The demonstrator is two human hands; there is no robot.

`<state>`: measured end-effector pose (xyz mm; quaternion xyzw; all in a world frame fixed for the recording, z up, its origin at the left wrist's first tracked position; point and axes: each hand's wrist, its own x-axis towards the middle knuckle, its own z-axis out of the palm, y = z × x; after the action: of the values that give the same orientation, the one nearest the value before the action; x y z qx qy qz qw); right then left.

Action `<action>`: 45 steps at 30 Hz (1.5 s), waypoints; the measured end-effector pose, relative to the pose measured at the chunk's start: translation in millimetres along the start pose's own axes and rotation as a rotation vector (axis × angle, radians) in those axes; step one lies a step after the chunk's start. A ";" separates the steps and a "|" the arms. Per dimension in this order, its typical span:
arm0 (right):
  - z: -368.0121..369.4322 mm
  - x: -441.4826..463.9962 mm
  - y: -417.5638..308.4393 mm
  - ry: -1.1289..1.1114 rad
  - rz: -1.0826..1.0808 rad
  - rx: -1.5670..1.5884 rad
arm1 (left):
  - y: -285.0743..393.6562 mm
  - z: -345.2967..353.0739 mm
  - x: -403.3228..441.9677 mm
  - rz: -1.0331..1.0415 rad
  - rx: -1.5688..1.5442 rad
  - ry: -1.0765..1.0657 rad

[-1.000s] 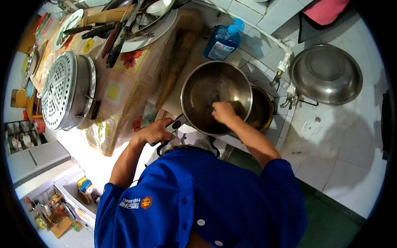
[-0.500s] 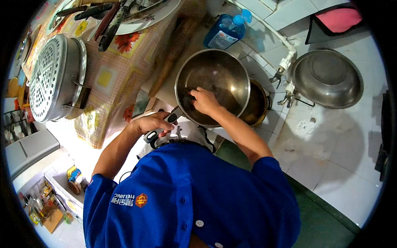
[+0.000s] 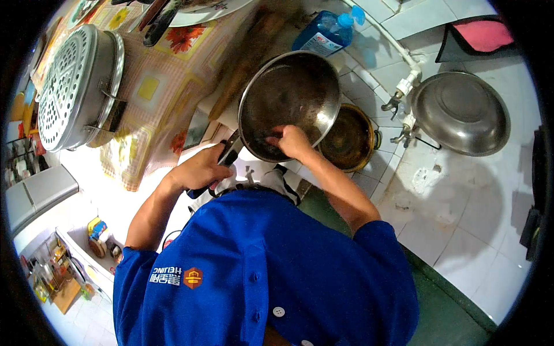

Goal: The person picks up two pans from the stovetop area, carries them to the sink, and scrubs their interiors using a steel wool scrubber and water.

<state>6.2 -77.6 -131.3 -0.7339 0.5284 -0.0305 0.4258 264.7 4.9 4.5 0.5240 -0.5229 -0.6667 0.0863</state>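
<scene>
My left hand [image 3: 205, 167] is wrapped round the black and grey handle [image 3: 229, 151] of a deep metal wok [image 3: 288, 86]. The wok is tilted, its inside facing me, with brown-grey staining on the bottom. My right hand [image 3: 291, 141] is inside it, fingers bent and pressed together against the lower wall. Something small and dark seems to be under those fingertips, but they hide most of it. Just right of the wok, a brown-stained round pan [image 3: 349, 138] stands lower down, partly covered by my right forearm.
A blue pump bottle [image 3: 324, 33] stands behind the wok. Water taps [image 3: 398, 101] and an upturned metal basin [image 3: 461, 112] are at the right. On the left, a patterned tablecloth [image 3: 156, 109] carries a perforated steamer pot [image 3: 72, 86] and several dark-handled utensils [image 3: 161, 23].
The wok has risen and tilted more, shifting slightly left and uncovering more of the stained pan. My left hand moved up and left with the handle; my right hand stays inside, shifted slightly right.
</scene>
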 end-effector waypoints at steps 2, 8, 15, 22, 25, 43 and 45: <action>-0.4 4.0 -0.2 -0.054 0.040 0.017 | -1.3 2.5 -1.0 0.001 0.004 0.017; -40.6 11.6 46.1 0.333 -0.027 -0.609 | -4.8 6.9 0.6 0.034 0.060 0.071; 6.1 9.0 -1.2 -0.033 0.013 0.021 | -8.3 6.1 0.6 0.038 -0.031 0.058; -25.6 16.6 35.2 0.242 0.081 -0.602 | 5.3 11.8 -4.5 -0.003 -0.091 0.060; 4.3 7.9 16.4 0.164 -0.022 -0.160 | 3.1 12.5 -3.4 0.018 -0.100 0.074; -10.2 -22.0 11.4 -0.047 -0.134 0.122 | 33.3 21.5 8.8 -0.007 0.044 -0.053; -19.5 -14.4 36.0 -0.026 0.027 -0.184 | 45.0 27.5 7.6 -0.012 0.011 -0.080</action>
<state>-36.7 -80.4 -136.7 -0.7630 0.5332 0.0335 0.3640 220.2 -3.2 32.7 0.5005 -0.5263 -0.6850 0.0582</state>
